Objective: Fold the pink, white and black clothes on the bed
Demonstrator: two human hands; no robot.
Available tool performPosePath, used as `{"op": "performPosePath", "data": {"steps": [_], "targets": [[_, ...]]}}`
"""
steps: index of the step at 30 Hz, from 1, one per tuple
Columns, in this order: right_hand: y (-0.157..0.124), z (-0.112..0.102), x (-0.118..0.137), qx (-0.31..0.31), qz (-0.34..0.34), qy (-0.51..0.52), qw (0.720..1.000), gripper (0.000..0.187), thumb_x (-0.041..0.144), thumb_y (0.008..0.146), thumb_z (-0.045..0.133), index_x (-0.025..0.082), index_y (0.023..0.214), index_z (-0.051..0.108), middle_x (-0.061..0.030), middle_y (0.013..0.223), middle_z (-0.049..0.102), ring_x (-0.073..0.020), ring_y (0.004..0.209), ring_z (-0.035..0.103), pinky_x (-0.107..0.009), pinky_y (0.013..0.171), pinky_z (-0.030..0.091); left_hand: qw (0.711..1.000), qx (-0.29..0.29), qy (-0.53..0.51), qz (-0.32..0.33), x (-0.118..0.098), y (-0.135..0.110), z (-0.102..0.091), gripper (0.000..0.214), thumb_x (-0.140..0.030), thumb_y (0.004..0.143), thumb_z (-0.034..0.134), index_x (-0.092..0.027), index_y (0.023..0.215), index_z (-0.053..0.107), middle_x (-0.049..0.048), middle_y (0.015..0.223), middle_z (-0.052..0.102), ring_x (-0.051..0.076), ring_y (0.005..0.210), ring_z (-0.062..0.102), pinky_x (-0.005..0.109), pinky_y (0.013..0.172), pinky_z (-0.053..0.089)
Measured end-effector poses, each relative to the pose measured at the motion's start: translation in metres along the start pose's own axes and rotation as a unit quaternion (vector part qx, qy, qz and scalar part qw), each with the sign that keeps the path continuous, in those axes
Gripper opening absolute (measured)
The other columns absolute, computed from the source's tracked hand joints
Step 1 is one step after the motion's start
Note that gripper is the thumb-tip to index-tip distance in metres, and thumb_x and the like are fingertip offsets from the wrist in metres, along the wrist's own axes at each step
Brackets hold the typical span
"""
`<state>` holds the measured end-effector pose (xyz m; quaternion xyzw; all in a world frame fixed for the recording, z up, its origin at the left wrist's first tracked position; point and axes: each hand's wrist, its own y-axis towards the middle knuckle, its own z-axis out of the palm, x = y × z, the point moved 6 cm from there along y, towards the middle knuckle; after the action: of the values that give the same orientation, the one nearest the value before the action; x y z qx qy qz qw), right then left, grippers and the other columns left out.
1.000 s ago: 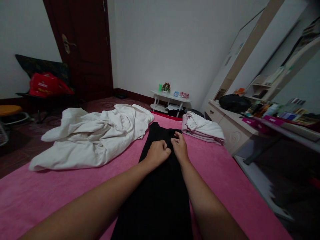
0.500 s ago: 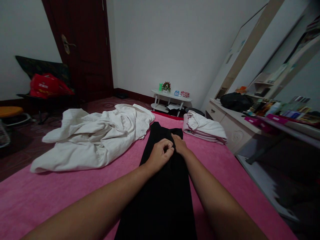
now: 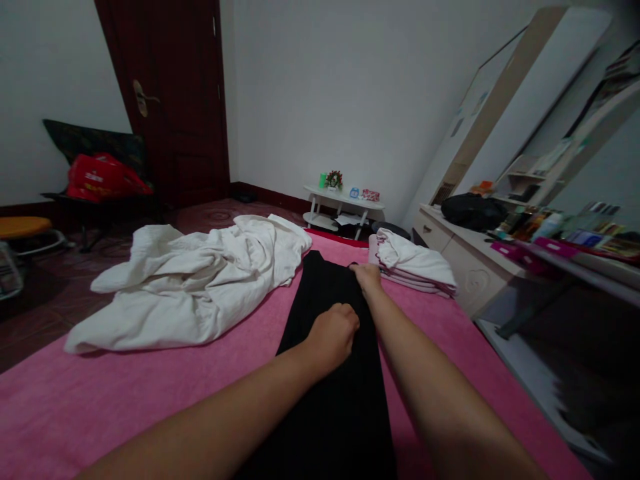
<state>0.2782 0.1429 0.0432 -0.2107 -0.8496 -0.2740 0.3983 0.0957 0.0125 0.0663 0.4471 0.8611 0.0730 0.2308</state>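
A long black garment (image 3: 327, 373) lies flat along the pink bed cover (image 3: 150, 393), running away from me. My left hand (image 3: 333, 335) rests on its middle in a loose fist, fingers curled onto the cloth. My right hand (image 3: 367, 275) reaches to the garment's far right corner, fingers closed on the edge of the cloth there.
A crumpled white sheet (image 3: 200, 280) lies at the left of the garment. A folded stack of pale clothes (image 3: 415, 267) sits at the far right of the bed. A cluttered dresser (image 3: 500, 240) stands along the right side. A dark door (image 3: 175, 100) and small white table (image 3: 343, 200) are beyond.
My right hand has slid up to the garment's far corner. My left hand has drawn back toward me along the cloth. The garment's far end looks flatter.
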Motion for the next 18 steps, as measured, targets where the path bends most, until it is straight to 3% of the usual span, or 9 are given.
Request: {"op": "performPosePath", "data": {"steps": [3, 6, 8, 12, 18], "targets": [[-0.01, -0.006, -0.004, -0.062, -0.015, -0.008, 0.998, 0.032, 0.041, 0.081, 0.042, 0.02, 0.062, 0.058, -0.0008, 0.057, 0.055, -0.0184, 0.062, 0.055, -0.028, 0.058, 0.042, 0.995, -0.055, 0.064, -0.049, 0.005, -0.002, -0.003, 0.044, -0.017, 0.085, 0.045, -0.013, 0.129, 0.052, 0.0136, 0.142, 0.044, 0.028, 0.132, 0.038, 0.043, 0.109, 0.031], [-0.018, -0.004, -0.005, -0.064, -0.046, -0.036, 0.996, 0.017, 0.032, 0.076, 0.051, 0.019, 0.072, 0.062, -0.0036, 0.078, 0.062, -0.0198, 0.078, 0.058, -0.03, 0.074, 0.045, 0.992, -0.041, 0.083, -0.091, 0.013, -0.003, 0.007, 0.056, -0.031, 0.09, 0.042, -0.009, 0.141, 0.039, 0.016, 0.151, 0.03, 0.029, 0.141, 0.022, 0.048, 0.115, 0.016], [-0.019, 0.0, -0.002, -0.054, -0.06, -0.057, 0.995, 0.017, 0.023, 0.07, 0.057, 0.019, 0.086, 0.064, -0.007, 0.097, 0.063, -0.0219, 0.089, 0.059, -0.034, 0.082, 0.044, 0.992, -0.022, 0.084, -0.092, 0.015, -0.002, 0.014, 0.056, -0.036, 0.091, 0.039, -0.01, 0.141, 0.039, 0.0163, 0.153, 0.027, 0.029, 0.142, 0.02, 0.048, 0.116, 0.015], [-0.022, 0.007, 0.009, -0.057, -0.095, -0.139, 0.984, 0.049, 0.016, 0.073, 0.059, 0.018, 0.122, 0.053, -0.0166, 0.128, 0.05, -0.0288, 0.111, 0.053, -0.041, 0.09, 0.042, 0.993, -0.007, 0.079, -0.087, 0.018, -0.002, 0.017, 0.053, -0.039, 0.091, 0.04, -0.018, 0.14, 0.044, 0.013, 0.155, 0.024, 0.029, 0.143, 0.018, 0.048, 0.115, 0.015], [-0.04, 0.014, 0.008, 0.051, -0.118, -0.198, 0.972, 0.048, 0.022, 0.086, 0.05, 0.017, 0.133, 0.045, -0.0183, 0.139, 0.046, -0.0321, 0.126, 0.043, -0.052, 0.102, 0.034, 0.995, 0.045, 0.046, -0.081, 0.021, -0.001, 0.012, 0.05, -0.038, 0.093, 0.038, -0.02, 0.14, 0.042, 0.0111, 0.154, 0.026, 0.026, 0.143, 0.02, 0.044, 0.115, 0.017]]}}
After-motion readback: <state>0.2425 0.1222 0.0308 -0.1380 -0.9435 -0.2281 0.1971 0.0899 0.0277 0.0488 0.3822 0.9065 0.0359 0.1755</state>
